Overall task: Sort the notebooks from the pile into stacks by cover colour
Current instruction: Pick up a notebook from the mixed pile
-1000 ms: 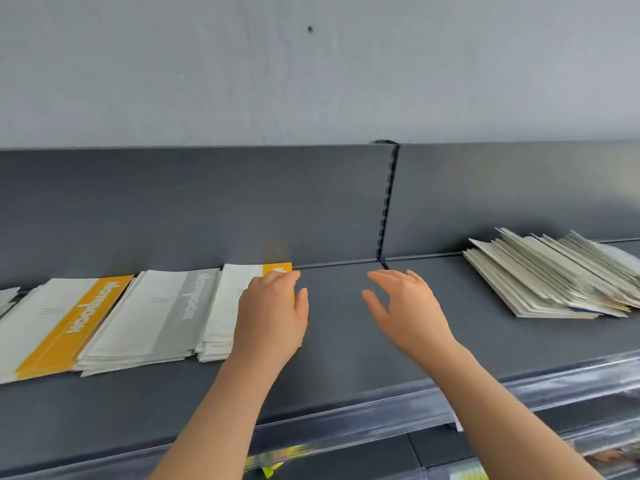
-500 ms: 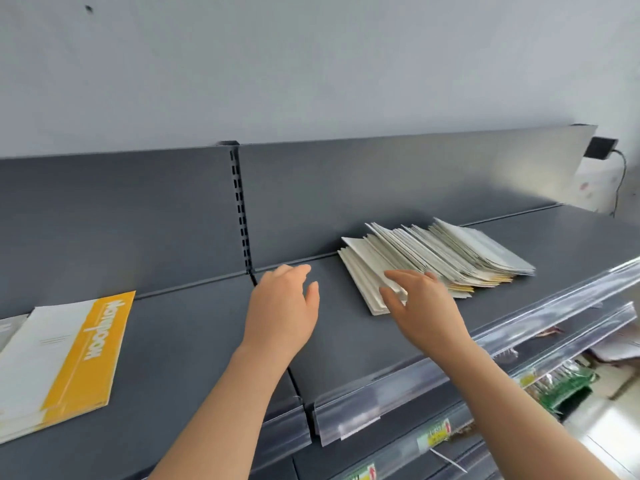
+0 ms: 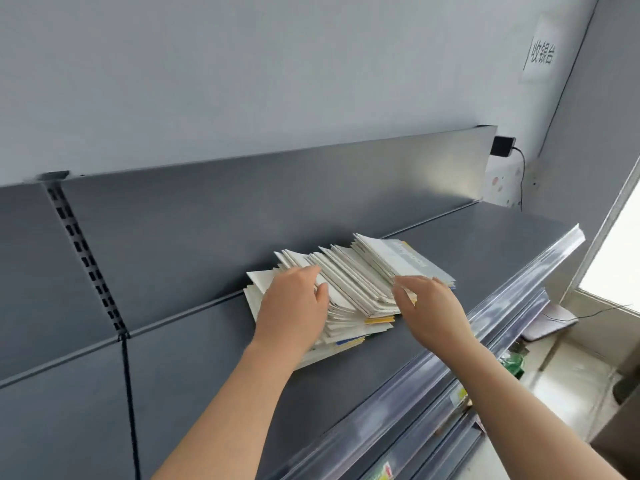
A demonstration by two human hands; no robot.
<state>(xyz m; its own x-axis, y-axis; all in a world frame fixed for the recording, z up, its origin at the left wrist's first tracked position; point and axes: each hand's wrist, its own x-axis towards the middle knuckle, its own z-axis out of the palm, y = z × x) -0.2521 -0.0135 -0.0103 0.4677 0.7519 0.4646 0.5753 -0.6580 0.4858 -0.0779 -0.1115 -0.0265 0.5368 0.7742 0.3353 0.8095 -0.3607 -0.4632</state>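
Note:
A fanned pile of notebooks [image 3: 360,278] lies on the dark grey shelf [image 3: 485,244], mostly white covers with yellow and blue edges showing low in the pile. The top notebook [image 3: 405,258] has a grey band along one side. My left hand [image 3: 294,306] rests flat on the pile's left part, fingers spread. My right hand [image 3: 429,306] is at the pile's front right corner, fingertips touching the edges of the upper notebooks. Neither hand has lifted anything. The sorted stacks are out of view.
A clear plastic price rail [image 3: 502,306] runs along the shelf's front edge. A slotted upright [image 3: 83,254] divides the back panel at left. A black adapter with a cable [image 3: 504,147] hangs at the panel's right end. Lower shelves and floor lie to the right.
My view has swung right, away from the sorted stacks. Both hands have moved onto the pile: the left now lies on it, the right touches its front corner.

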